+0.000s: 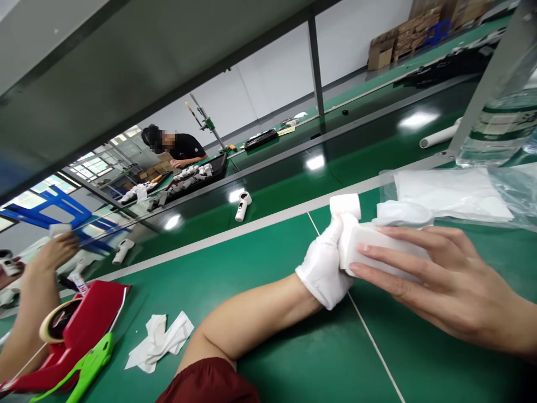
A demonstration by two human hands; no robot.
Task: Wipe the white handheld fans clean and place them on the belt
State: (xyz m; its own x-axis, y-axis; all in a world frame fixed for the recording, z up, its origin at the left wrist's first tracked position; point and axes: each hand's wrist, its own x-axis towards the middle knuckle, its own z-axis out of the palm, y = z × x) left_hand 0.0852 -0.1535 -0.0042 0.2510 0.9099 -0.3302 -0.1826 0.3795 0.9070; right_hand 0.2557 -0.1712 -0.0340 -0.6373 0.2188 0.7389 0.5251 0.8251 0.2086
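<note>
My left hand, in a white glove, is closed around a white handheld device housing. The rounded head of the housing sticks out above the glove; its lower part is hidden. My bare right hand grips a smooth white sponge-like block, fingers stretched along its near side. The block's left end meets the gloved hand and the housing. Whether it presses on the housing itself I cannot tell. Behind my right hand lies another white piece, beside a clear plastic bag with white sheets.
Crumpled white wipes lie on the green table. At left are a red tape dispenser, green-handled pliers and another person's arm. White housings sit on the dark conveyor beyond. A water bottle stands right.
</note>
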